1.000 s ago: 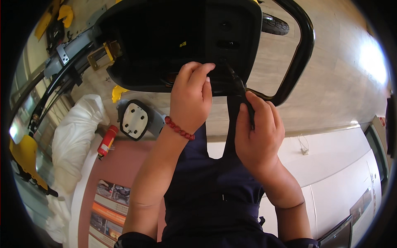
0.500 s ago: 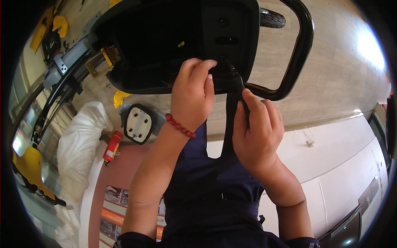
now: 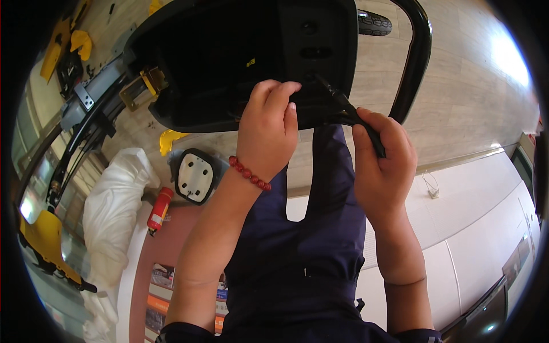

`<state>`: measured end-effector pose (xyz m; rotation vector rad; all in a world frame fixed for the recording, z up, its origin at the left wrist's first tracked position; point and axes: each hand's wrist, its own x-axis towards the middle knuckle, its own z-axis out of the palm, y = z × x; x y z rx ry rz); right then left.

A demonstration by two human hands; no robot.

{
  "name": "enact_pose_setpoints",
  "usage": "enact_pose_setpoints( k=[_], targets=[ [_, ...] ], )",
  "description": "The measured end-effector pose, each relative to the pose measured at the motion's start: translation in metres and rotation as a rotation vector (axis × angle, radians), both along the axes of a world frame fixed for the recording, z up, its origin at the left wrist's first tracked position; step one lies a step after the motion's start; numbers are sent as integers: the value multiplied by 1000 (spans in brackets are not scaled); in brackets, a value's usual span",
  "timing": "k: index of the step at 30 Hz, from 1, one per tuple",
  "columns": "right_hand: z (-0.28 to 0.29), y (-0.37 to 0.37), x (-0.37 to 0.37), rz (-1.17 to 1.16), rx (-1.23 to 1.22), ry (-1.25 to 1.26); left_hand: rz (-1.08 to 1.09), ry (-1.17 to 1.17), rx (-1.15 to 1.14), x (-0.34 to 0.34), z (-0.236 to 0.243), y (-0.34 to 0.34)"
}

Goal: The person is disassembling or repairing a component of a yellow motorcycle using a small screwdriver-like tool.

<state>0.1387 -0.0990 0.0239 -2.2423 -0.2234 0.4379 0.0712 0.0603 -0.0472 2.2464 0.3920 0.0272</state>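
Note:
A black moulded plastic tray (image 3: 223,40) with several holes on its right side spans the top centre of my view. My left hand (image 3: 269,126), with a red bead bracelet (image 3: 250,177), rests at its lower part with fingers curled; whatever they grip is hidden. My right hand (image 3: 384,157) is closed on a dark hand tool (image 3: 343,103), which slants up-left toward the lowest hole, just right of my left fingertips. A curved black tube (image 3: 420,51) loops round the tray's right side.
A tyre (image 3: 374,23) is behind the tray. Metal frames (image 3: 80,108) and yellow panels (image 3: 43,240) stand left. A red fire extinguisher (image 3: 160,211), white padded wrapping (image 3: 114,206) and an oval padded part (image 3: 193,177) lie lower left. A screen (image 3: 480,314) sits lower right.
My right hand has shifted rightward and a little up, with the tool now more slanted. My left hand stays in nearly the same place.

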Motion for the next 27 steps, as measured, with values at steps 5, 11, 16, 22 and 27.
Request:
enact_pose_setpoints(
  k=[5,11,16,22,27],
  targets=[
    [-3,1,-9,39,40,-69,-19,-20,-3,0,-1,1],
    [-10,-1,-19,45,-26,-144,-16,-18,-10,0,-1,3],
    [-22,3,-27,116,-37,-339,-11,-8,-22,0,-1,2],
    [-15,-4,-17,-108,38,24,-13,-12,1,1,-2,0],
    [-6,-14,8,-253,169,365,-8,-1,26,2,-3,-2]
  ],
)
